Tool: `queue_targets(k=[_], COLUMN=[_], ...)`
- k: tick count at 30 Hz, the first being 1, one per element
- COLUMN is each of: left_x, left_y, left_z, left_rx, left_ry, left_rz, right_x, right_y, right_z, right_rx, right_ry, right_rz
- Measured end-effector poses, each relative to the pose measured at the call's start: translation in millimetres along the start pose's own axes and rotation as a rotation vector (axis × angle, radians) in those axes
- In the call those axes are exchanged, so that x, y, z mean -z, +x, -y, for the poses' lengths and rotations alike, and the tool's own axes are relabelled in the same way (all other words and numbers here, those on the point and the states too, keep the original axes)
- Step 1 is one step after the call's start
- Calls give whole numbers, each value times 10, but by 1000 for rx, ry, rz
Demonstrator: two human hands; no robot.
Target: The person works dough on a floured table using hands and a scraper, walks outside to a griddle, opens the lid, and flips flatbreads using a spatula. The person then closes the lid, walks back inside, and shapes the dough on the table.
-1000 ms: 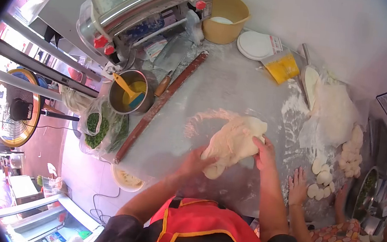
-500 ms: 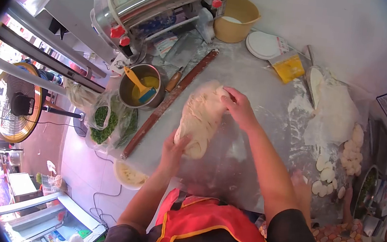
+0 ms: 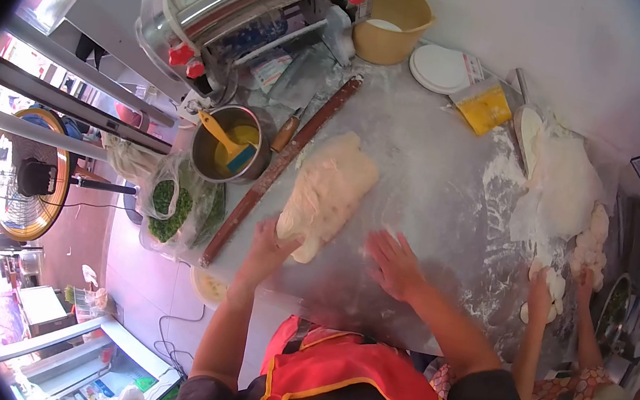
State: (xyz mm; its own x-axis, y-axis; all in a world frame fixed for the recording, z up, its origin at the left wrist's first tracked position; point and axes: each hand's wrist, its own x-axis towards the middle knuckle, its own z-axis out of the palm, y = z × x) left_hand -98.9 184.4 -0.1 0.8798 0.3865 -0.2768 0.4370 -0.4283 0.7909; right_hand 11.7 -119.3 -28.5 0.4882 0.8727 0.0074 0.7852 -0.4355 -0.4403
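Observation:
A large slab of pale dough [image 3: 331, 189] lies on the metal worktop [image 3: 426, 181], longer than it is wide. My left hand [image 3: 270, 246] grips the dough's near left end, the fingers folded over its edge. Apart from the dough, to its right, my right hand [image 3: 394, 267] is low over the worktop. Its fingers are stretched out, slightly blurred, and hold nothing. Left of the dough lies a long brown rolling pin [image 3: 284, 168], dusted with flour.
A metal pot [image 3: 203, 146] with yellow liquid and a brush [image 3: 225, 139] stands beyond the rolling pin. Chopped greens [image 3: 171, 210] sit in a plastic bag. A dough roller machine [image 3: 255, 12] stands at the back. At right, a co-worker's hands [image 3: 540, 295] handle small dough pieces.
My right hand has let go of the dough's far end and moved down toward me. The dough now lies flatter and wider. The co-worker's hands have reached in to the dough pieces.

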Motion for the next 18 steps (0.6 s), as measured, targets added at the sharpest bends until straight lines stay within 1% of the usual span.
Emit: queue_targets(k=[1, 2, 4, 6, 8, 9, 11, 12, 14, 15, 16, 18], left_x=[47, 67, -52, -139, -183, -213, -279, -365, -627, -737, -829, -975], left_y=[92, 168, 380, 541, 578, 531, 457, 432, 363, 289, 202, 52], left_z=[-27, -49, 4, -78, -254, -334, -480, -479, -448, -557, -697, -946], left_rx=[22, 47, 38, 5, -38, 52, 229, 252, 293, 329, 366, 338], left_ry=[-191, -384, -390, -343, -255, -429, -767, -875, -1097, -1166, -1237, -1194], left_rz=[52, 104, 18, -14, -21, 28, 123, 148, 208, 233, 259, 327], right_x=[50, 120, 250, 237, 182, 131, 127, 171, 325, 377, 404, 487], right_y=[-223, -325, -371, -149, 211, 379, 553, 622, 751, 784, 782, 738], right_z=[-16, -167, -503, -821, -883, -812, -530, -375, -31, 59, 43, -89], right_rx=[8, -87, -279, -399, -452, -470, -386, -341, -619, -754, -731, -686], right_ry=[1, -112, -336, -390, -327, -289, -24, 107, 744, 1058, 1100, 1186], right_rz=[45, 58, 79, -236, -327, -373, -509, -570, -513, -463, -435, -380])
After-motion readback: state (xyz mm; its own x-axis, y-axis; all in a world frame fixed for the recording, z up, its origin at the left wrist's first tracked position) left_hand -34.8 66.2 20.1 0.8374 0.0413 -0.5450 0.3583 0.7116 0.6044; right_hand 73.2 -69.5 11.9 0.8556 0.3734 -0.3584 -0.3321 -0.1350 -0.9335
